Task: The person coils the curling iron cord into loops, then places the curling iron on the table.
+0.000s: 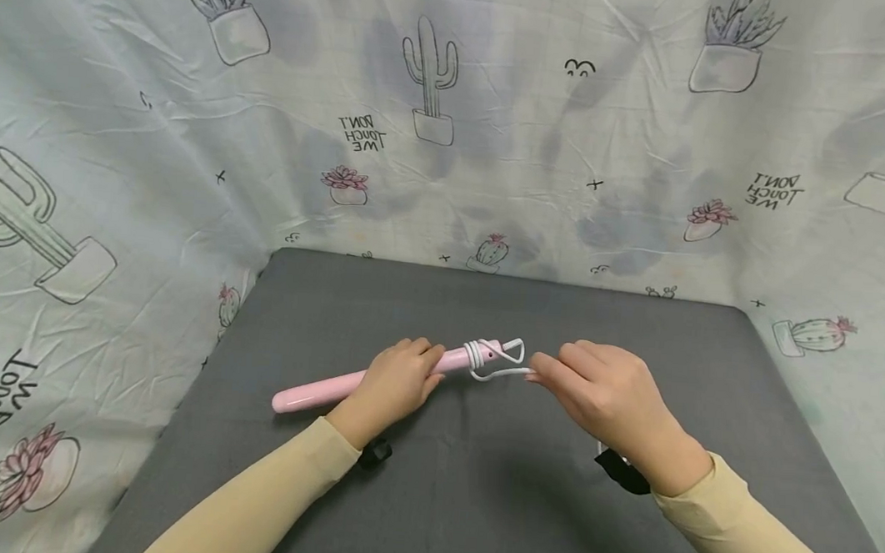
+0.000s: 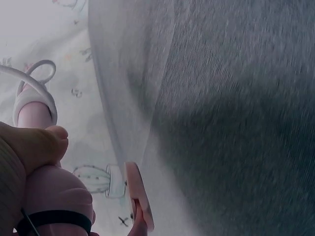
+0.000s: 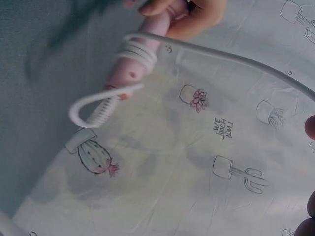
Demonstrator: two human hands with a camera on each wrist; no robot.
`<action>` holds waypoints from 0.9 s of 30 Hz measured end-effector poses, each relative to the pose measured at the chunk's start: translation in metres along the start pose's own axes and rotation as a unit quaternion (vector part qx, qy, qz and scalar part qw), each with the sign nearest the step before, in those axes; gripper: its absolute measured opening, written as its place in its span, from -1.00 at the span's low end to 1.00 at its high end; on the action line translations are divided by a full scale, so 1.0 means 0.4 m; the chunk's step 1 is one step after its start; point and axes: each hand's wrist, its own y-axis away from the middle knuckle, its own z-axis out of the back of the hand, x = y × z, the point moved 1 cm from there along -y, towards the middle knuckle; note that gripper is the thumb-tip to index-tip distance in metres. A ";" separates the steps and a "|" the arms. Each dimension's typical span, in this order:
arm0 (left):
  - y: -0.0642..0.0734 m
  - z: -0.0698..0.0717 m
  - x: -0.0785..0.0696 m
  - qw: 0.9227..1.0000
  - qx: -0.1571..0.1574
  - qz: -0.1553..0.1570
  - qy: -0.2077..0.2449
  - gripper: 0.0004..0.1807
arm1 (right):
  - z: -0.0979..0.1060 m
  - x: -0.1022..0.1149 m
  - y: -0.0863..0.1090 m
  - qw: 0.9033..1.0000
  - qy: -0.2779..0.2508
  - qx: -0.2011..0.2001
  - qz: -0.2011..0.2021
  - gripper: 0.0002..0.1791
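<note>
A pink wand-shaped hair iron (image 1: 316, 393) slants above the grey table, its rounded tip toward the left. My left hand (image 1: 395, 383) grips it around the middle. White cord (image 1: 501, 371) is wound in several turns around the handle end, with a loop sticking out past it. My right hand (image 1: 605, 394) pinches a length of this cord, drawn out to the right of the handle. In the right wrist view the cord (image 3: 236, 59) runs from the coils on the iron (image 3: 125, 73) toward fingertips at the right edge. The left wrist view shows the thumb along the iron (image 2: 35, 114).
The grey table (image 1: 430, 510) extends beneath both hands. White cloth (image 1: 510, 130) printed with cacti hangs behind it and along both sides. A black piece (image 1: 623, 472) shows below the right wrist, and another black piece (image 1: 376, 453) below the left.
</note>
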 end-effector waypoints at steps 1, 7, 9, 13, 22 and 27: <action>0.000 -0.001 -0.005 1.000 0.002 -0.008 0.001 -0.65 | -0.001 -0.002 -0.004 1.000 0.003 -0.003 0.000 -0.67; 0.006 0.003 -0.040 0.999 0.029 -0.046 0.007 -0.69 | -0.007 -0.020 -0.026 1.000 0.020 -0.009 -0.013 -0.67; 0.007 0.008 -0.052 0.998 0.033 -0.061 0.005 -0.70 | -0.010 -0.026 -0.032 1.000 0.018 -0.001 -0.020 -0.67; 0.012 0.009 -0.064 0.994 0.035 -0.103 -0.007 -0.70 | -0.025 -0.046 -0.035 0.999 0.006 0.012 -0.037 -0.67; 0.027 0.008 -0.066 0.980 -0.006 -0.198 -0.014 -0.71 | -0.084 -0.110 0.012 0.993 -0.037 0.065 -0.086 -0.74; 0.039 0.019 -0.076 0.975 -0.021 -0.221 0.003 -0.67 | -0.109 -0.145 0.051 0.980 -0.053 0.116 -0.149 -0.91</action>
